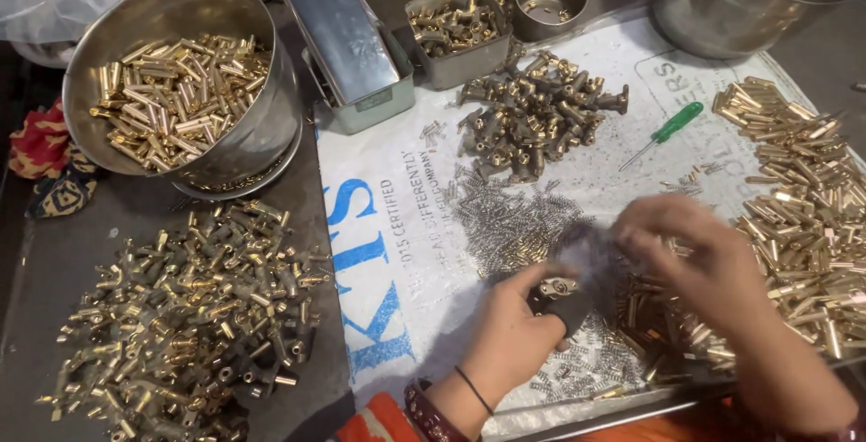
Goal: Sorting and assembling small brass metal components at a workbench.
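Bare white sack [406,253] between brass heaps [185,316], springs [514,221].

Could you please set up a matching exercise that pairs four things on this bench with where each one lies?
Things:
1. screwdriver
2. round bowl
3. springs
4. left hand

Places:
A. far left, full of brass tubes
B. middle of the white sack, in a grey heap
C. bottom centre, holding a small dark fitting
D. on the sack, right of the middle heap of fittings

Pairs: 1-D, 2-A, 3-B, 4-C
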